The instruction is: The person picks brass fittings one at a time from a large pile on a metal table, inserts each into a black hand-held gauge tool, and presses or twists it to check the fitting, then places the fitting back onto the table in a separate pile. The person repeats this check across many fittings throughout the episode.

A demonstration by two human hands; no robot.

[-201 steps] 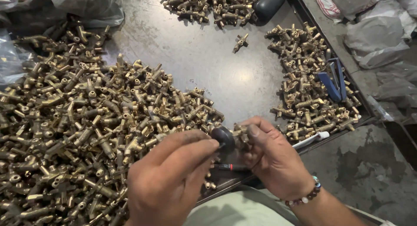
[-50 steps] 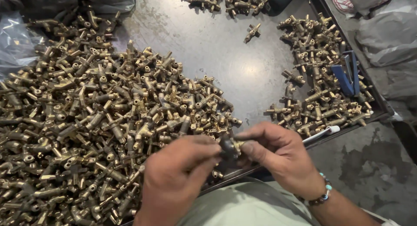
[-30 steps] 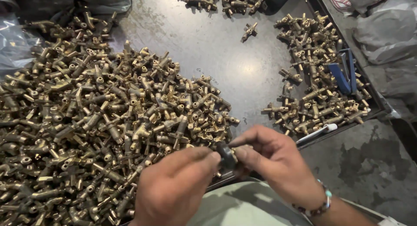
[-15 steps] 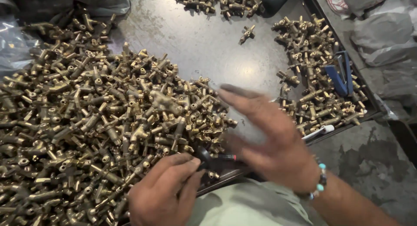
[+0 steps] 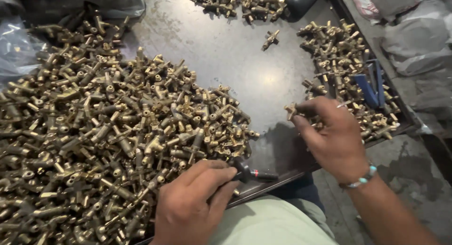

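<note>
Brass fittings crowd the dark metal surface (image 5: pixel 226 61) in front of you, sorted by where they lie rather than by any container. Your right hand (image 5: pixel 332 134) reaches out over the smaller heap (image 5: pixel 351 80) at the right edge, fingertips pinched on a single brass fitting (image 5: pixel 292 111) held just above the surface at the heap's near edge, a spot where one piece can be added or taken without disturbing the rest. Your left hand (image 5: pixel 193 202) stays low at the near rim, fingers curled around a small black-handled tool (image 5: pixel 249 173) with a red band; its far end lies along the surface's edge, pointing right, so it sits ready within reach of the big pile (image 5: pixel 108 132). That pile spreads across the whole left half, pressed close to your left hand so the next piece is only a short reach away. A bare strip of surface runs between the two heaps, keeping them well apart. One lone fitting (image 5: pixel 270 39) lies by itself farther back, and a third cluster (image 5: pixel 226 0) sits at the far edge. Blue-handled pliers (image 5: pixel 369 87) rest on top of the right-hand heap. Grey plastic bags (image 5: pixel 414 33) lie beyond the surface on the right.
</note>
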